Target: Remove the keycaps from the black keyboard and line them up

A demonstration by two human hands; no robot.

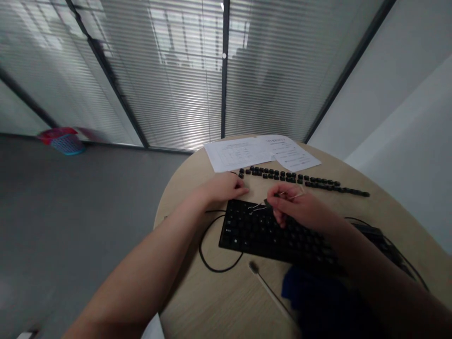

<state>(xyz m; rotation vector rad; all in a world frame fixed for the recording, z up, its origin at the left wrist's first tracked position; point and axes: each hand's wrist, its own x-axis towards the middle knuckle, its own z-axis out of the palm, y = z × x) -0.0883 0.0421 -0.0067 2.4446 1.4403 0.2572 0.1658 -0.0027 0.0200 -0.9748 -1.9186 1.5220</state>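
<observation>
A black keyboard (261, 235) lies on the round table, its upper rows partly without keycaps. My right hand (291, 202) is closed round a wire keycap puller (257, 206), whose thin metal prongs reach left over the keyboard's upper left part. My left hand (228, 186) rests on the table just beyond the keyboard's upper left corner, fingers curled together. It is beside the left end of two rows of loose black keycaps (278, 174). Whatever its fingertips may hold is hidden.
Printed sheets (240, 153) lie behind the keycaps. A black cable (212, 270) loops left of the keyboard. Nearer me are a toothbrush-like brush (266, 288) and dark blue cloth (318, 296). A black object (377, 240) lies by my right forearm. A basket (67, 142) stands on the floor.
</observation>
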